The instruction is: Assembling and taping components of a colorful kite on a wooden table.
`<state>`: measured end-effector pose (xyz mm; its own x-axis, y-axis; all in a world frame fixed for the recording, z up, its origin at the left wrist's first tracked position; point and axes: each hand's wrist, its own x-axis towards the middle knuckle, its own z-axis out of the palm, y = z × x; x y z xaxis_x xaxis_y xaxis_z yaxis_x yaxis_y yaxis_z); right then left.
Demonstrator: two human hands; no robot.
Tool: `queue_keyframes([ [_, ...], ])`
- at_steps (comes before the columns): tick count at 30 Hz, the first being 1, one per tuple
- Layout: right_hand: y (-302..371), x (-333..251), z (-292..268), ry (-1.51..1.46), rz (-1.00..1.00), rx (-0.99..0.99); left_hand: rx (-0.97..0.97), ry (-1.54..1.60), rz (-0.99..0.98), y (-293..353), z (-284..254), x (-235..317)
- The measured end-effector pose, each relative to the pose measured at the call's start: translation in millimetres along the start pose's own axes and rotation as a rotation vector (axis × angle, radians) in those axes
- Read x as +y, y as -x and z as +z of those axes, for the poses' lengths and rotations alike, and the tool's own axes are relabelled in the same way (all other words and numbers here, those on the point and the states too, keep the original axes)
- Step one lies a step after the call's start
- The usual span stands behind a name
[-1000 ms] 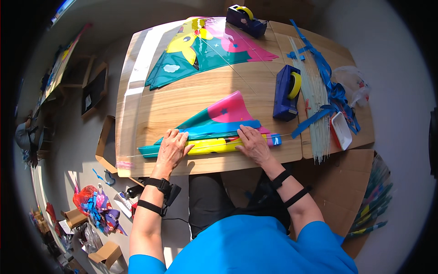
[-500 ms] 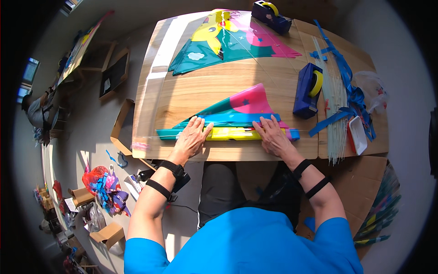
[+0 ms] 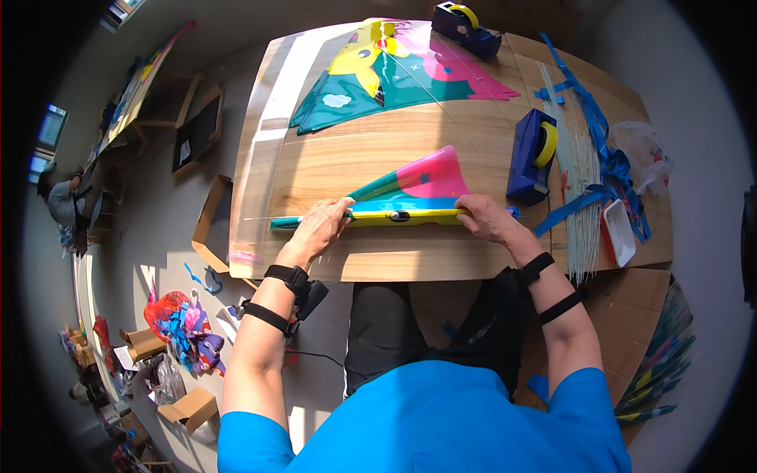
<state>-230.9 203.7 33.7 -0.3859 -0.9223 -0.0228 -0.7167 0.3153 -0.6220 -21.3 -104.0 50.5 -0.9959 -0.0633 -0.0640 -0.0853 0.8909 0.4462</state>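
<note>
A partly rolled kite (image 3: pixel 430 175) of shiny printed film, pink, teal and yellow, lies at the near side of the wooden table (image 3: pixel 378 263). Its near edge is wound into a narrow roll (image 3: pixel 406 215), and a pointed flap stays flat beyond it. My left hand (image 3: pixel 320 226) grips the roll toward its left end, thumb and fingers closed. Toward the other end, my right hand (image 3: pixel 486 217) pinches it, with the blue tip poking out past the fingers. Farther back lies a stack of similar flat kites (image 3: pixel 359 98).
Two dark blue tape dispensers (image 3: pixel 532 158) (image 3: pixel 467 31) stand right and far right. Beside the nearer one lie thin white rods (image 3: pixel 579 181), blue ribbon (image 3: pixel 587 102) and a small white tray (image 3: pixel 620 232). Rolled kites (image 3: pixel 654 370) sit low right. Another person (image 3: pixel 63 201) works far left.
Both hands have gone from lying flat, fingers spread, on the roll to gripping it. The roll has turned, showing a printed eye, and the blue strip is mostly covered.
</note>
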Motion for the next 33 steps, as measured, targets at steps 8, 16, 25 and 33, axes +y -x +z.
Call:
queue_keyframes([
  [8, -12, 29, 6, 0.062, 0.088, 0.107, -0.055, 0.176, -0.088, -25, -2, -12],
  [16, -17, 11, 15, 0.292, 0.103, 0.299, 0.116, 0.057, -0.004, -24, 18, -19],
  [25, -2, 12, 33, 0.422, -0.008, 0.305, 0.216, -0.346, 0.138, -12, 28, 4],
  [33, 13, 10, 36, 0.755, -0.106, 0.197, 0.181, -0.422, 0.143, 1, 42, 1],
])
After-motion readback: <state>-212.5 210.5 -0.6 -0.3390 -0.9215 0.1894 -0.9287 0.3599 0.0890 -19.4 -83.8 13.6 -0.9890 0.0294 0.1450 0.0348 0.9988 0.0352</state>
